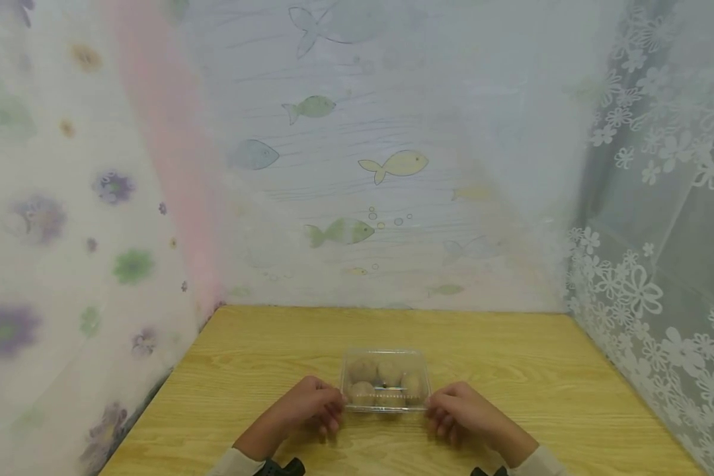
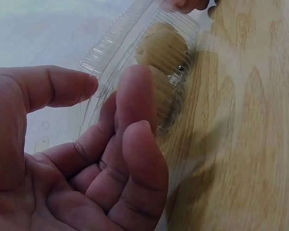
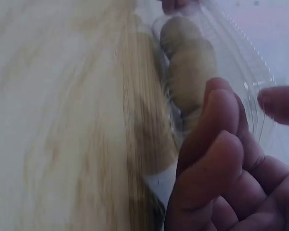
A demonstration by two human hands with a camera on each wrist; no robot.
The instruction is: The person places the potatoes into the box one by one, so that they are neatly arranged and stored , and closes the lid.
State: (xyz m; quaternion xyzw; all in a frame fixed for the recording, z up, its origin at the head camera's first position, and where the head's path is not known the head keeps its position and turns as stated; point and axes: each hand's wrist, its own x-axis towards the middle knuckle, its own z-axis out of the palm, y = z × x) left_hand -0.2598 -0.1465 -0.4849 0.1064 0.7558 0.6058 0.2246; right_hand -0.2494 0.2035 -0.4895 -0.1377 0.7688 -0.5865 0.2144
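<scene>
The clear plastic box of brownish round things sits on the table just beyond my hands, long axis left to right, my left hand and right hand equally near, loosely curled at its ends, touching but not gripping.

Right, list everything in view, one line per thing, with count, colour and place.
clear plastic box: one, transparent, lid closed, near middle of the table, between the hands
round items in the box: about five, tan-brown, inside the box
table: one, light wood grain, under the box
fish-print sheet: one, pale with coloured fish, behind the table
flower-print sheet: one, white with purple and green flowers, left side
lace curtain: one, white floral, right side
left hand: at the box's left end, fingers curled
right hand: at the box's right end, fingers curled
</scene>
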